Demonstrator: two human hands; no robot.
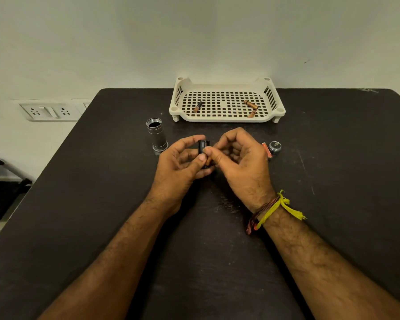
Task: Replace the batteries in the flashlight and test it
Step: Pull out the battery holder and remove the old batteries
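A small black plastic battery holder (204, 148) is gripped upright by the left hand (183, 160), thumb on its near face and fingers curled behind it. Against the holder's right side, a copper-and-black battery (209, 160) is pinched between the thumb and fingertips of the right hand (243, 158), which is closed tightly around it. Knotted yellow and reddish-brown threads (273, 209) are worn at the right wrist.

Both hands are held just above the dark, scuffed tabletop (102, 204). Near the left hand, the grey ribbed metal flashlight body (157, 135) is stood on its wider end, its threaded mouth open upward. Just beside the right hand lie an orange-red battery (267, 150) and the round grey metal tail cap (275, 146); printing is carried on the cap's top but is too small to be read.

Farther back, against the plain wall, a cream perforated plastic tray (226, 118) is set, with 3 copper-and-black batteries inside: 1 at the left (198, 106), 2 at the right (251, 104) (252, 113). No brand can be made out. A white socket-and-switch plate (49, 110) is mounted on the wall at the left.
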